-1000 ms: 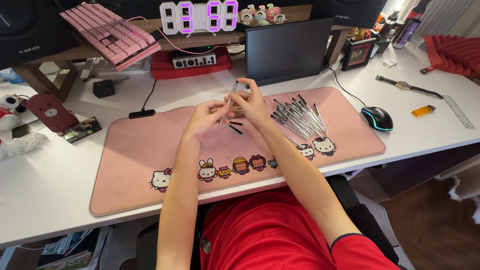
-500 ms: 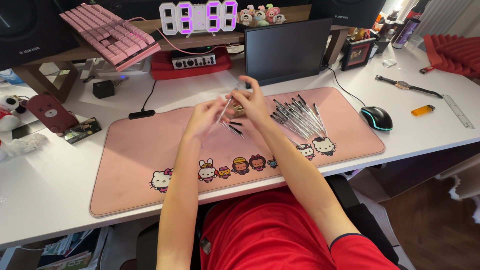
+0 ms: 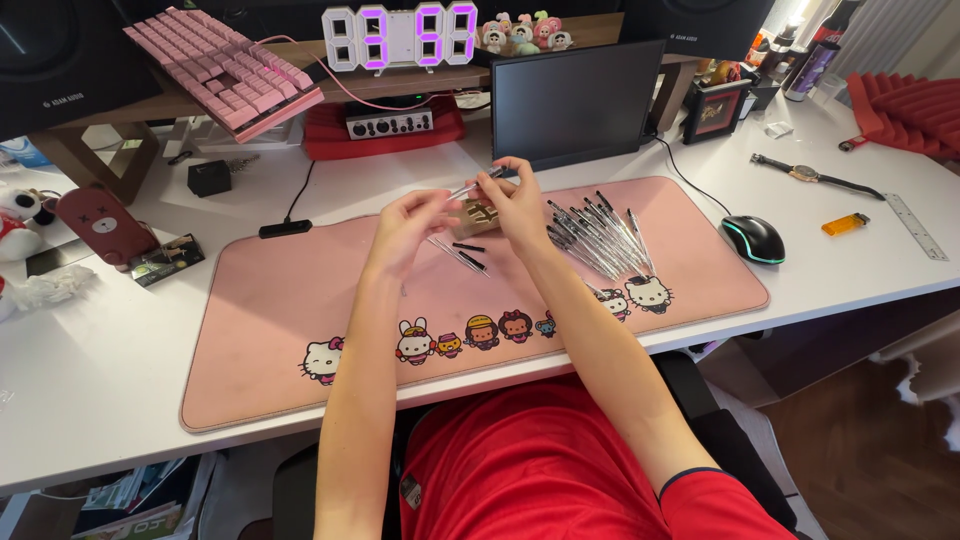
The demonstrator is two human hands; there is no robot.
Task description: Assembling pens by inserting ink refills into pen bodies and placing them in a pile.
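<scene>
Pink keyboard (image 3: 225,70) far left, up on wooden shelf. Big pink mat (image 3: 300,300) covers desk middle. Left hand (image 3: 405,228) above mat, fingers curled, tips pinch near end of thin clear pen (image 3: 475,185). Right hand (image 3: 518,205) just beside, fingers pinch other end; pen held up in air, tilted. Small brown box (image 3: 478,215) behind hands. Pile of pens (image 3: 598,232) on mat, right of hands. Black mouse (image 3: 753,238) further right.

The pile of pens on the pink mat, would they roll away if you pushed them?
Probably a bit. The pens look thin, round and stiff, so loose ones could roll, though the soft-looking pink mat may slow them. They seem light, so a nudge would likely scatter the fanned heap rather than slide it whole.
</scene>
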